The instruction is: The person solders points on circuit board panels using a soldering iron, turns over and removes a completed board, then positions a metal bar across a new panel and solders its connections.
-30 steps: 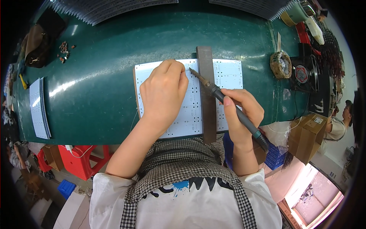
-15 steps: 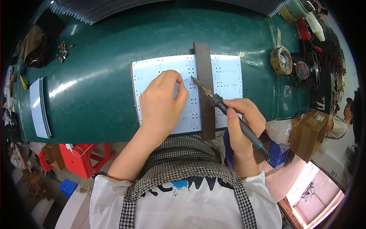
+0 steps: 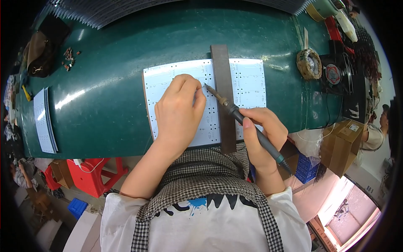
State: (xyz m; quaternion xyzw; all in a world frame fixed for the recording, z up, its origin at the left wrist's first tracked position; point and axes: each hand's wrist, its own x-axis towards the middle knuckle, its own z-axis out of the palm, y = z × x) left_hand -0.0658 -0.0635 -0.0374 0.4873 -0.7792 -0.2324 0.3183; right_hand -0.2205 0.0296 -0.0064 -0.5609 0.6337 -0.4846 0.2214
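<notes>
A white circuit board panel (image 3: 247, 98) with rows of dark holes lies on the green table, with a long dark brown bar (image 3: 225, 84) resting across it. My right hand (image 3: 265, 134) grips a soldering iron (image 3: 263, 140) like a pen, its tip slanting up and left to the board beside the bar. Over the left half of the panel, my left hand (image 3: 178, 111) is closed in a pinch close to the iron's tip. A thin strand of solder wire shows faintly below that hand; its end between the fingers is mostly hidden.
A roll-shaped holder (image 3: 309, 64) with silvery filling stands at the right, beside a dark fan-like device (image 3: 336, 74). Small parts (image 3: 68, 59) and a brown bag (image 3: 40, 54) lie at left, near stacked white panels (image 3: 44, 120). More panels (image 3: 113, 10) line the far edge.
The iron's tip has moved slightly left, up to my left fingertips, and my right hand has shifted left with it. My left hand stays almost in place, still pinched.
</notes>
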